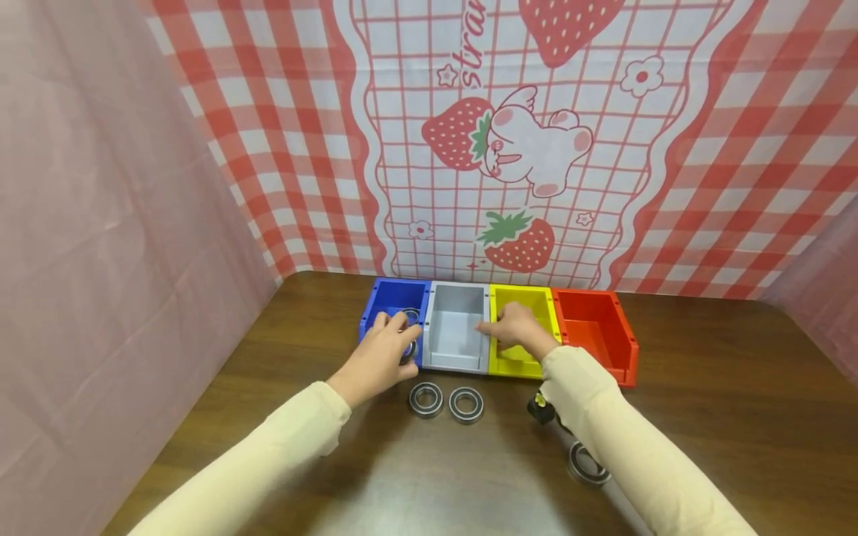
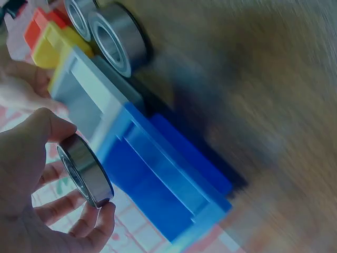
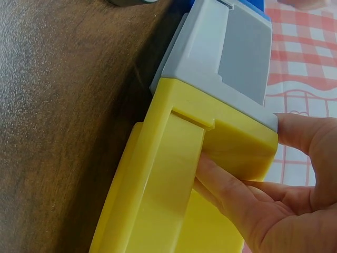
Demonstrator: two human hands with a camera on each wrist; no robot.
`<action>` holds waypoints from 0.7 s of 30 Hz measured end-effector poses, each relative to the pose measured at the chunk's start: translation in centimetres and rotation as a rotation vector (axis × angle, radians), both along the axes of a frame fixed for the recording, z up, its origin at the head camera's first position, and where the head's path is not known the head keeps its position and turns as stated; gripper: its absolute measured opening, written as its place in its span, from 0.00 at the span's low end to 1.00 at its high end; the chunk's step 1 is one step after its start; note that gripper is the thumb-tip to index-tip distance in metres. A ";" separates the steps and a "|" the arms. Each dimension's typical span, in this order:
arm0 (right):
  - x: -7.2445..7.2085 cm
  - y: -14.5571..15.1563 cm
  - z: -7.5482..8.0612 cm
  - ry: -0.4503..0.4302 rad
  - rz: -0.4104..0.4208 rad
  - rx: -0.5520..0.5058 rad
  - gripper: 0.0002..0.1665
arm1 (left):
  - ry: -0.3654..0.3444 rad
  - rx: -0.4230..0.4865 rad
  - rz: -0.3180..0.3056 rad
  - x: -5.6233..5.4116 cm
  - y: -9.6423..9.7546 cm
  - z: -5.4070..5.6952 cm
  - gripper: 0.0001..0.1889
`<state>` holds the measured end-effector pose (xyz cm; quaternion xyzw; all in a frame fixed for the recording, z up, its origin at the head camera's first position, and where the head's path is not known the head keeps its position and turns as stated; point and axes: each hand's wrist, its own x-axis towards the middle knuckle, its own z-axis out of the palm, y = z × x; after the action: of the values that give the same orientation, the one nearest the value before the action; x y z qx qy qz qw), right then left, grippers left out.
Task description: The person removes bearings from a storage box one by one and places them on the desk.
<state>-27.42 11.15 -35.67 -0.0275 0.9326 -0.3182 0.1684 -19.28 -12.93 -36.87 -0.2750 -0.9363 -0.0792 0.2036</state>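
left hand (image 2: 31,195) pinches a bearing (image 2: 84,169) over the blue bin (image 1: 394,309) | right hand (image 1: 516,327) grips the yellow bin (image 3: 174,174) wall beside the grey bin (image 1: 458,327) | two bearings (image 1: 445,402) lie on the table (image 1: 704,417)

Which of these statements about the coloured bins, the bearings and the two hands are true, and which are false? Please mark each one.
1. The left hand holds a bearing over the blue bin. True.
2. The right hand rests on the red bin. False: it grips the wall of the yellow bin.
3. Two bearings lie side by side on the table in front of the grey bin. True.
4. The bins stand in the order red, yellow, grey, blue from left to right. False: in the head view the order is blue, grey, yellow, red.
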 end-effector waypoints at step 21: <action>0.0 -0.1 0.0 0.006 -0.011 0.002 0.21 | -0.282 -0.117 -0.158 4.2 5.1 -0.1 0.22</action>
<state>-27.37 11.04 -35.67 -0.0232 0.9335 -0.3180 0.1639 -15.10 -7.84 -36.95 -0.3452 -0.9341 -0.0781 0.0471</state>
